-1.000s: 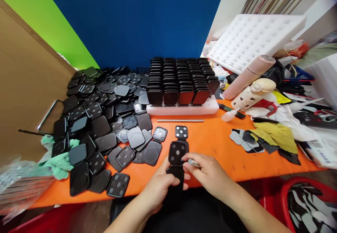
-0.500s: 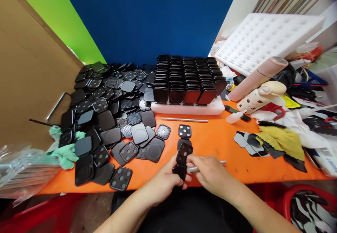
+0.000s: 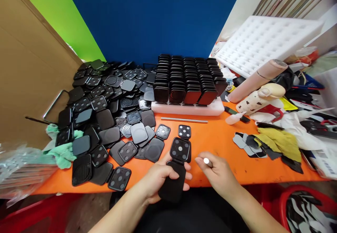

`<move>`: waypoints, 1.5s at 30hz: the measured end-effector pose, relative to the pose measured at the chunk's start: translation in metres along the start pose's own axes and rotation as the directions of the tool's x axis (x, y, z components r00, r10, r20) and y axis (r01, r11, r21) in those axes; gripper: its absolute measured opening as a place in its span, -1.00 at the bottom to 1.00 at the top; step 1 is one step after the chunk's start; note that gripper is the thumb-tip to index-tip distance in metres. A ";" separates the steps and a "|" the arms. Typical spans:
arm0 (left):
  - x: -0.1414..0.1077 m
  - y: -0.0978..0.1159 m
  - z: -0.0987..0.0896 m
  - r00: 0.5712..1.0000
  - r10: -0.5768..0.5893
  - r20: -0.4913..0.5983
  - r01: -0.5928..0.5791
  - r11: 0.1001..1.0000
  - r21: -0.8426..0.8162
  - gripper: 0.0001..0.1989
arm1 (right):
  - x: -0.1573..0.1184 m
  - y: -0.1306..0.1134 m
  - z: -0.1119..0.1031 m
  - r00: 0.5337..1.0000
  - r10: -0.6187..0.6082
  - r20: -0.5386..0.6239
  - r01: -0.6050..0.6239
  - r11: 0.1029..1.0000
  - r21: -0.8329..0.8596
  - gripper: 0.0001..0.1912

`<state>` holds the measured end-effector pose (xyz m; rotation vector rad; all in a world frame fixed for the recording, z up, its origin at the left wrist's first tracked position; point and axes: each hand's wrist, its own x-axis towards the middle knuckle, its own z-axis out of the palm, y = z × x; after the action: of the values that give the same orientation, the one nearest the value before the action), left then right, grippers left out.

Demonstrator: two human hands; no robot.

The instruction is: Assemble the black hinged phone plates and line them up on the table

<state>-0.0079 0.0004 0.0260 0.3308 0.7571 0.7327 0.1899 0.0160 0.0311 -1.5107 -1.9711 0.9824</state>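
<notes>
My left hand grips a black hinged square case, opened flat, its upper half showing several round dots. My right hand holds a short silver metal rod end-on toward me, just right of the case. Both hands hover at the near edge of the orange table. A small dotted black square lies on the table just beyond the case.
A heap of black square parts covers the left of the table. Rows of upright black cases stand in a white foam tray. A thin metal rod lies before it. Cloths, a white foam grid and clutter fill the right.
The case has gone from tilted and half-folded to opened flat toward me. My right hand drew the silver rod away from the hinge and turned it end-on.
</notes>
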 end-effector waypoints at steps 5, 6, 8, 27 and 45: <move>0.003 -0.005 -0.001 0.999 0.033 -0.030 -0.030 0.994 0.107 -0.53 | -0.001 -0.003 0.003 0.996 0.089 0.027 -0.089 0.996 0.012 -0.70; 0.004 -0.007 -0.001 0.998 0.039 -0.042 -0.032 0.989 0.143 -0.51 | -0.001 -0.005 0.003 0.996 0.079 0.050 -0.080 0.997 0.009 -0.69; 0.007 -0.010 -0.002 0.996 0.064 -0.060 -0.047 0.968 0.248 -0.42 | -0.001 -0.012 0.003 0.995 0.041 0.096 -0.039 0.999 -0.021 -0.70; -0.001 -0.037 -0.005 0.926 0.356 0.124 -0.246 0.322 0.914 -0.16 | -0.001 -0.033 0.020 0.976 0.056 0.211 -0.016 0.982 -0.188 -0.72; -0.013 -0.043 -0.005 0.947 0.271 0.171 -0.176 -0.009 0.984 -0.12 | -0.002 -0.029 0.005 0.957 0.128 0.259 -0.112 0.991 -0.077 -0.66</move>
<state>0.0028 -0.0389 0.0067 1.8653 1.2472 0.3417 0.1684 0.0089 0.0506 -1.6206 -2.1277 1.2407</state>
